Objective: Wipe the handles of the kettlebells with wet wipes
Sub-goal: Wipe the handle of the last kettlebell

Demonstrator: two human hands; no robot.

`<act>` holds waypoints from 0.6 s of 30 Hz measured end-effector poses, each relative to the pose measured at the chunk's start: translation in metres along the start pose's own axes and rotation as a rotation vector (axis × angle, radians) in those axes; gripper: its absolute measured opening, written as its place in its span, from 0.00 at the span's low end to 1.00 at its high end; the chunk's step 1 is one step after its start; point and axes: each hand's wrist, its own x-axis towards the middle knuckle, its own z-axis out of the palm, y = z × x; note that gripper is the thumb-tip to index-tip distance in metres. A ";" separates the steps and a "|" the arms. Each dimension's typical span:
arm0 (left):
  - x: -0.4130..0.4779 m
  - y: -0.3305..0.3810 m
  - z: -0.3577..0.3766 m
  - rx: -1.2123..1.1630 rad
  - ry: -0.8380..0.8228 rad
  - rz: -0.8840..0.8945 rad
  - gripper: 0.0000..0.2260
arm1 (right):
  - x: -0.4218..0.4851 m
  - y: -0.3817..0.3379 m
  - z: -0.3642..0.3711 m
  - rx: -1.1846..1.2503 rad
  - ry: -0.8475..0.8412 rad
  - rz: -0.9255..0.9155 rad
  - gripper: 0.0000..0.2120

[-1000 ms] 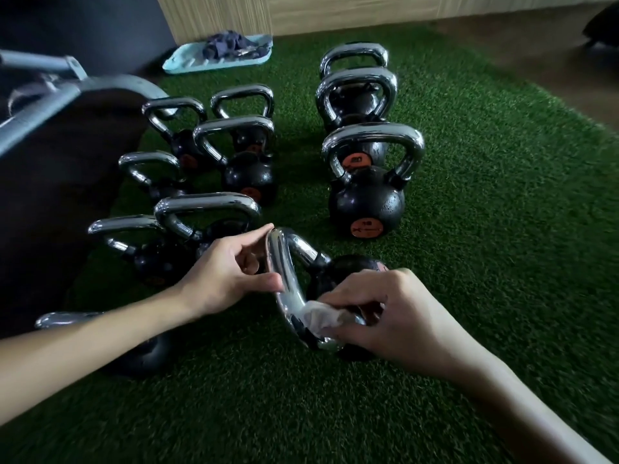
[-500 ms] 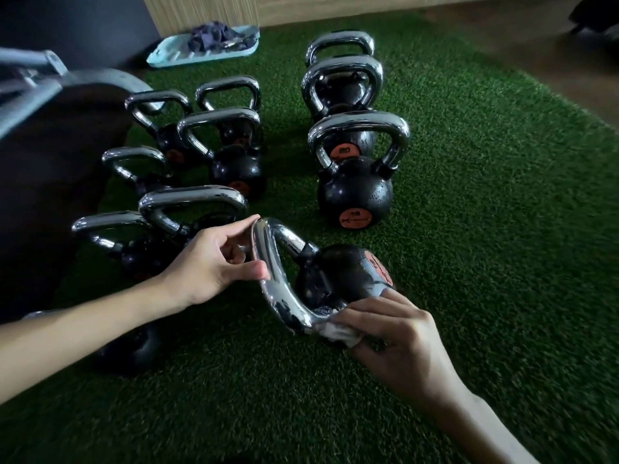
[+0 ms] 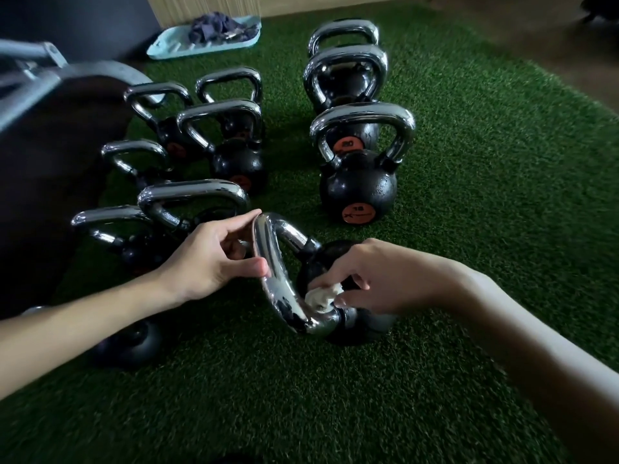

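Note:
A black kettlebell (image 3: 321, 262) lies tipped on its side on the green turf, its chrome handle (image 3: 278, 289) turned toward me. My left hand (image 3: 214, 256) pinches the top of that handle between thumb and fingers. My right hand (image 3: 375, 279) reaches inside the handle loop and holds a crumpled white wet wipe (image 3: 321, 296) against the inner side of the handle near its lower end. Several other black kettlebells with chrome handles stand upright beyond, the nearest one (image 3: 358, 182) bearing an orange label.
Two rows of kettlebells (image 3: 221, 145) stand at the left, next to a dark weight bench with a grey frame (image 3: 40, 75). A light blue tray (image 3: 204, 38) with dark cloth lies at the back by a wooden wall. Bare floor borders the turf (image 3: 502, 195) on the right.
My right hand has moved with the wipe from under the lower end of the handle up into the loop. The left hand has kept its hold on the handle.

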 end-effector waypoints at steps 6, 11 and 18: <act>0.002 -0.001 0.000 0.005 -0.013 -0.007 0.59 | 0.010 -0.001 0.012 0.207 0.055 0.031 0.11; 0.001 -0.004 -0.003 -0.027 -0.045 -0.019 0.55 | 0.013 -0.002 0.010 0.315 0.020 0.051 0.11; 0.002 -0.001 -0.001 -0.025 -0.032 -0.003 0.57 | 0.025 -0.006 0.018 0.532 0.237 0.098 0.08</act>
